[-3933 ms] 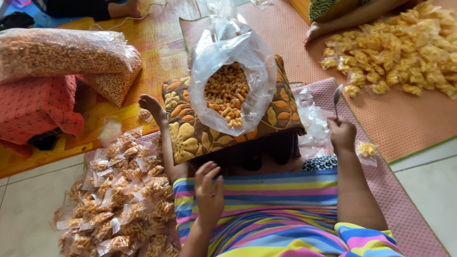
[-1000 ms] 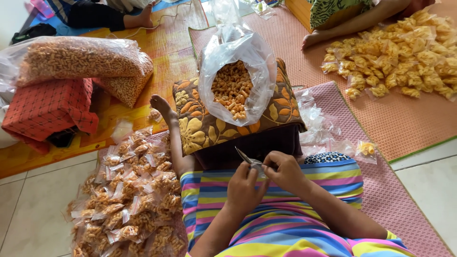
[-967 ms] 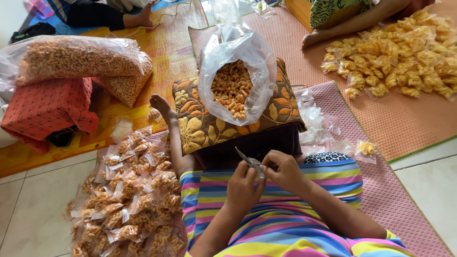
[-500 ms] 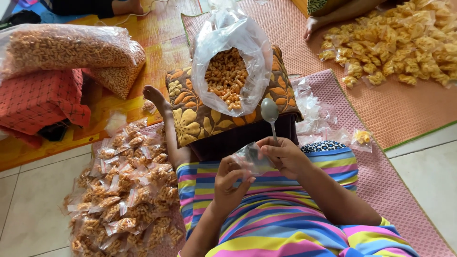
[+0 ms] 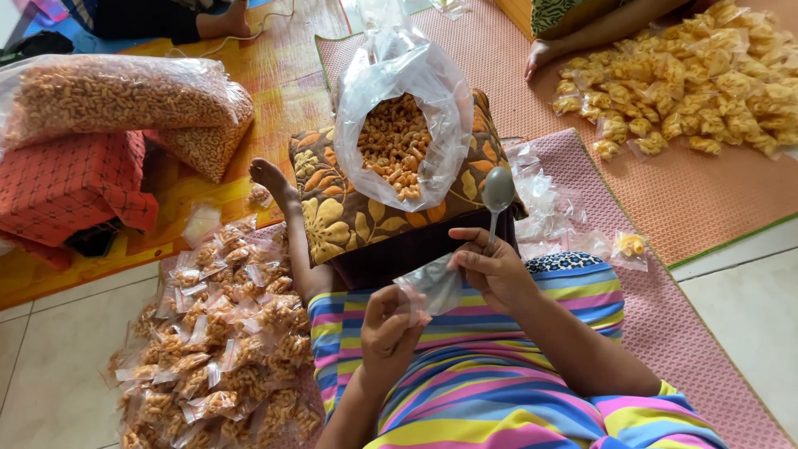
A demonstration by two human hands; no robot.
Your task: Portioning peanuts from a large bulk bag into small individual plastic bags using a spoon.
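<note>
Clear plastic, a small empty bag (image 5: 432, 285), is pinched between the left hand (image 5: 391, 320) and the right hand (image 5: 496, 268) over the lap; the right also grips a metal spoon (image 5: 497, 193), bowl up. Opening the bag seems the step; scooping snacks from the big bag (image 5: 403, 125) on the cushion (image 5: 341, 212) likely follows. Half a second ago the spoon stood lower.

The open snack bag (image 5: 401, 125) lies on the cushion (image 5: 349, 212), with the pile of filled packets (image 5: 216, 349) left of it.

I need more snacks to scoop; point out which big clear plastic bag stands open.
The clear plastic bag of orange snacks on the floral cushion: its mouth gapes. The two at left lie closed.
</note>
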